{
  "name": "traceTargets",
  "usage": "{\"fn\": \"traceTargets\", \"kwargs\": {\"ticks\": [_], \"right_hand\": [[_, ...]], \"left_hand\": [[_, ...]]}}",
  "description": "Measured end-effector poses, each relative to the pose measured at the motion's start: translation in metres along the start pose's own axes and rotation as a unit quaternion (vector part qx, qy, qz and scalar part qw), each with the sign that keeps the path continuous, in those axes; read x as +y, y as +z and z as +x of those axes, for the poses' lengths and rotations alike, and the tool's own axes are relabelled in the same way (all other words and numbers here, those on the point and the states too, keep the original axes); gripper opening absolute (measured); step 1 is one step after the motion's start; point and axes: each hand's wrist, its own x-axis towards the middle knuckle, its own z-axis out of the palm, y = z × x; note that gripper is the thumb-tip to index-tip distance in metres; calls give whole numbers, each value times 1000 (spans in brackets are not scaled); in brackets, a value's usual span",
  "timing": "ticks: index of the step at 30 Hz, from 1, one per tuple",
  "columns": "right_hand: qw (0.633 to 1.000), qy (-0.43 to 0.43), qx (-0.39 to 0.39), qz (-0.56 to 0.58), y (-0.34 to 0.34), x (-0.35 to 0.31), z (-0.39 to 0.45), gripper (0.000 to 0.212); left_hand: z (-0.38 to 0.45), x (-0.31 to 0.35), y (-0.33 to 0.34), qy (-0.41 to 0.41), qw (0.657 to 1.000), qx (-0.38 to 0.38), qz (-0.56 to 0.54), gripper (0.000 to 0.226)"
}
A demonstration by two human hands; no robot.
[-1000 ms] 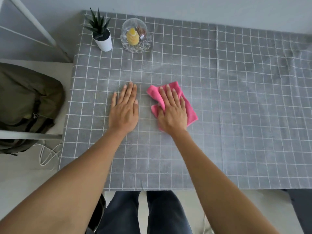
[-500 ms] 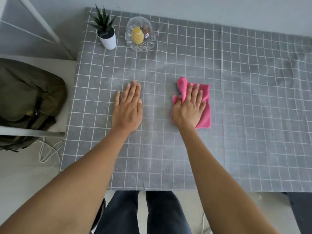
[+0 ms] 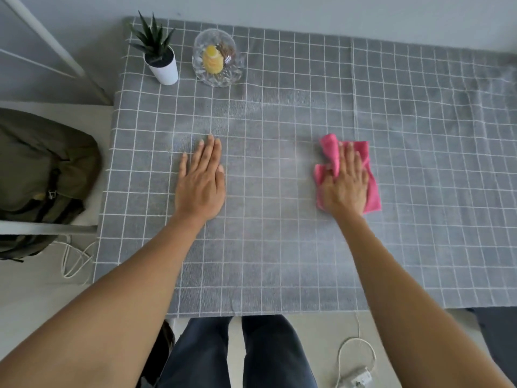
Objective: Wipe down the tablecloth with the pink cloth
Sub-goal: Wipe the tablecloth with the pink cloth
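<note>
Soft, even daylight and a wide-angle view with bent edges.

You are looking at a bright, diffuse scene: the grey cloth with its white grid (image 3: 279,107) on the bench shows a pale, hazy sheen across its middle and only faint shadows under your left hand (image 3: 201,182) and beside the white pot holding a spiky green plant (image 3: 163,67). The clear cut-glass bowl (image 3: 216,61) catches small glints. Your right hand (image 3: 345,186) and the pink cloth (image 3: 373,191) beneath it look slightly smeared by motion. Grid lines bow towards the frame's edges, and your forearms loom large near the bottom corners.
</note>
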Motion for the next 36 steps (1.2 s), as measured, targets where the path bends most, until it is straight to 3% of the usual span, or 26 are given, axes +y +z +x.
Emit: {"fn": "traceTargets", "kwargs": {"ticks": [6, 12, 16, 22, 28, 33, 36], "right_hand": [[994, 102, 28, 25, 11, -40, 6, 62], [993, -113, -34, 12, 30, -118, -21, 69], [983, -179, -41, 15, 28, -93, -12, 72], [999, -30, 3, 13, 12, -22, 19, 60], [998, 48, 21, 28, 19, -59, 6, 66], [995, -99, -23, 11, 36, -115, -33, 69], [985, -164, -46, 30, 35, -111, -39, 72]], "left_hand": [[0, 0, 1, -6, 1000, 5, 6, 53], [-1, 3, -1, -6, 1000, 8, -1, 55], [0, 2, -1, -3, 1000, 7, -7, 55], [0, 1, -1, -5, 1000, -2, -6, 55], [0, 1, 2, -5, 1000, 4, 0, 54], [0, 1, 1, 0, 1000, 4, -4, 55], [0, 1, 0, 5, 1000, 4, -3, 55]]}}
